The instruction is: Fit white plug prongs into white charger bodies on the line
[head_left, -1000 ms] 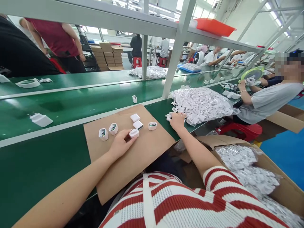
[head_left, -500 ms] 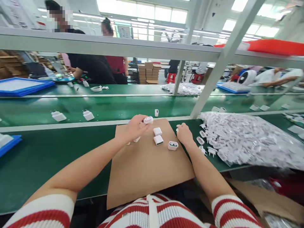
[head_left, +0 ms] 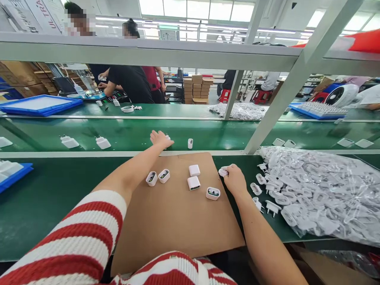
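Note:
My left hand [head_left: 160, 139] reaches over the green conveyor belt, fingers spread. A white charger [head_left: 168, 137] shows just behind it, partly hidden by the hand. To its right a white charger housing [head_left: 190, 143] stands on the belt. My right hand [head_left: 234, 179] is closed on a white plug cover [head_left: 223, 171] by the right edge of the brown cardboard sheet [head_left: 178, 221]. On the sheet stand two open-ended housings [head_left: 164, 175] at left, two lying housings [head_left: 194, 183] in the middle, and an open housing [head_left: 213, 193] at right, circuit parts visible inside.
A plastic bag of white plug covers [head_left: 323, 194] lies at right, with several loose covers [head_left: 255, 189] beside it. White chargers [head_left: 103, 143] rest on the belt at left. A slanted metal post [head_left: 276, 95] rises at right. A blue tray [head_left: 18, 174] sits at left.
My left hand has moved forward and left from above the cardboard to the belt, and its fingers have opened from the charger. My right hand stays by the sheet's edge. The view has shifted.

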A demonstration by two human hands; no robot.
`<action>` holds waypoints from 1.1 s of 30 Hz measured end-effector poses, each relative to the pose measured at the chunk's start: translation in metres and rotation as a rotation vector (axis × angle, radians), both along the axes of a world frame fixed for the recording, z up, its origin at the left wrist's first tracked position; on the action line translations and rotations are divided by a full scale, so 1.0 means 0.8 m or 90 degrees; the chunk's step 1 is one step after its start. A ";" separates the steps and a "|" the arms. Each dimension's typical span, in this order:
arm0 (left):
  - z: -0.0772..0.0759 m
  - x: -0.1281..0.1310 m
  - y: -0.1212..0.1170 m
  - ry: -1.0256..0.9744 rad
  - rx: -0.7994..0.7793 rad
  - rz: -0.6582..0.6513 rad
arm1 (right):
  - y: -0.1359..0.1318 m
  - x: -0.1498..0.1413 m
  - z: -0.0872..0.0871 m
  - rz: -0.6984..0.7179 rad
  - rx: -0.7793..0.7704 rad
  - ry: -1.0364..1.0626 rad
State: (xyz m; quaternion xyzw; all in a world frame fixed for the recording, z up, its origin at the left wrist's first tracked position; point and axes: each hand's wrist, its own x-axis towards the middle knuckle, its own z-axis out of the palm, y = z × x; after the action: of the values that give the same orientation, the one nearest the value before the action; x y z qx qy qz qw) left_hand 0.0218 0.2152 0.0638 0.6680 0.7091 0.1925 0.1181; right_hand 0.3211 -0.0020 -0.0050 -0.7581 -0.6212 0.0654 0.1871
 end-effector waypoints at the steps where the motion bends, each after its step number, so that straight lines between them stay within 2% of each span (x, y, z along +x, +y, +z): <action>1: 0.002 0.010 0.001 0.005 0.016 -0.011 | 0.000 0.000 0.002 -0.001 0.008 0.005; 4: -0.001 0.054 0.001 0.019 0.038 -0.095 | -0.002 -0.002 0.003 -0.002 0.024 0.012; 7: -0.015 0.101 -0.001 0.019 -0.025 -0.159 | -0.004 -0.005 0.001 0.008 0.023 0.014; 10: -0.029 0.131 -0.004 0.008 -0.075 -0.147 | -0.006 -0.007 -0.002 0.020 0.029 0.020; 13: -0.031 0.138 -0.006 -0.010 -0.088 -0.106 | -0.005 -0.008 -0.005 0.030 0.039 0.029; 17: -0.013 0.127 -0.014 -0.054 -0.092 -0.100 | -0.004 -0.008 -0.008 0.031 0.055 0.028; 21: 0.014 0.104 -0.047 -0.150 -0.067 -0.149 | -0.005 -0.006 -0.005 0.034 0.110 0.099; 23: 0.026 0.085 -0.076 -0.228 -0.067 -0.198 | -0.006 -0.008 0.000 0.044 0.155 0.213; 25: 0.034 0.057 -0.112 -0.333 -0.096 -0.263 | -0.007 -0.013 0.006 0.048 0.194 0.385; 26: 0.036 0.041 -0.131 -0.472 -0.128 -0.303 | -0.006 -0.016 0.009 0.045 0.199 0.487; 27: 0.035 0.024 -0.151 -0.562 -0.182 -0.337 | -0.006 -0.020 0.012 0.044 0.194 0.587; 29: 0.028 -0.005 -0.192 -0.595 -0.228 -0.347 | -0.006 -0.028 0.016 0.055 0.158 0.762; 31: 0.012 -0.025 -0.231 -0.514 -0.216 -0.372 | -0.007 -0.035 0.017 0.090 0.106 0.866; 33: -0.009 -0.032 -0.261 -0.407 -0.159 -0.425 | -0.007 -0.042 0.018 0.118 0.052 0.915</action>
State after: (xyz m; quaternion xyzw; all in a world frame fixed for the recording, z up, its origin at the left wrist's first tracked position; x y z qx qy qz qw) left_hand -0.0035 0.0066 0.0564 0.7470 0.4017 0.2536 0.4650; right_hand 0.2877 -0.0077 0.0093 -0.4647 -0.4082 0.5399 0.5709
